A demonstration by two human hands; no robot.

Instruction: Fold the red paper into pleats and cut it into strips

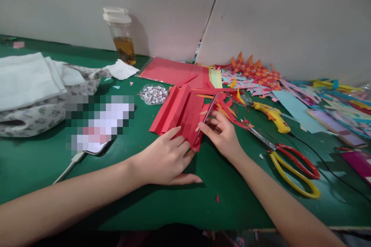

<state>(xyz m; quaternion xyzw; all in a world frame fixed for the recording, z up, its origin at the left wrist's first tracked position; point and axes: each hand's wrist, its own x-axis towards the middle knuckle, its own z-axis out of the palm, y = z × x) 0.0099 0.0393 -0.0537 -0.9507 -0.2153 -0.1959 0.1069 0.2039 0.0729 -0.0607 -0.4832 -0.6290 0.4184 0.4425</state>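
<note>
A folded sheet of red paper (193, 114) with raised pleats lies on the green table. My left hand (165, 156) rests on its near edge, fingertips pressing the paper and thumb stretched out apart to the right. In my right hand (220, 131), a slim dark pinkish pen (211, 109) is pinched between thumb and fingers, slanting up and away. Its lower end meets the right side of the red paper; the exact tip is hard to make out. Red and orange paper strips (226, 109) lie just beyond my right hand.
Scissors (274, 147) with red and yellow handles and a yellow glue gun (272, 117) lie right. A dish of googly eyes (154, 95) stands behind the paper. At left are a plugged-in phone (108, 125), a floral cloth bundle (43, 112) and a lidded tea cup (123, 40).
</note>
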